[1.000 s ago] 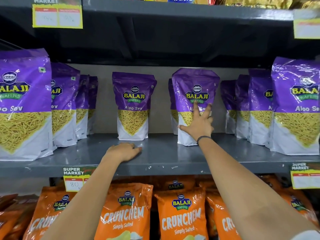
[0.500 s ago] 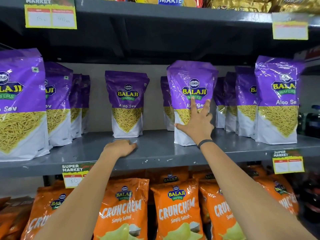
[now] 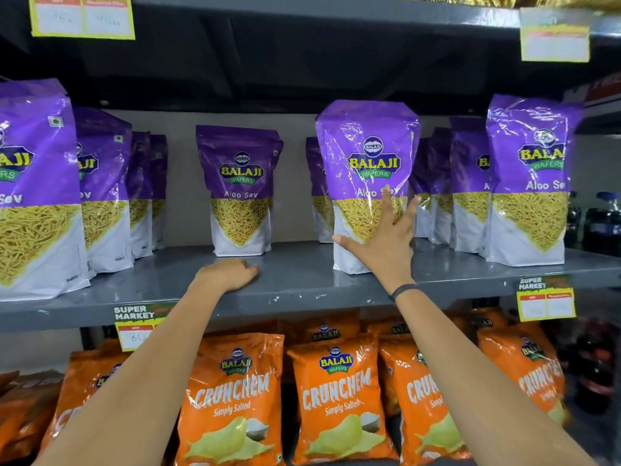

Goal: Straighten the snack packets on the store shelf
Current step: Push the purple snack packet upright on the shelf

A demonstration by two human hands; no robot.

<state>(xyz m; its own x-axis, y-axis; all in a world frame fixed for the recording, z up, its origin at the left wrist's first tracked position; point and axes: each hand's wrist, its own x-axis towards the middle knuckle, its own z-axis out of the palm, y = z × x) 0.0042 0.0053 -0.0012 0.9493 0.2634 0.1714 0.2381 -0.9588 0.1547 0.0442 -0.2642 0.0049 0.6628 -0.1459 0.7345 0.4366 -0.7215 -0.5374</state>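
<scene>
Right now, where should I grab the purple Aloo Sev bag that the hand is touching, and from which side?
Probably its two side edges, around the middle, coming straight from the front. The Aloo Sev bag stands upright on a flat base, facing out, with bare shelf on its left. The right hand only presses flat on its front.

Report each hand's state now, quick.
Left hand: loosely curled, resting on the shelf, holding nothing.
Right hand: open, fingers spread against the Aloo Sev packet.

Supermarket: shelf (image 3: 302, 282) of snack packets (image 3: 239, 190) (price tags (image 3: 546, 299)).
</scene>
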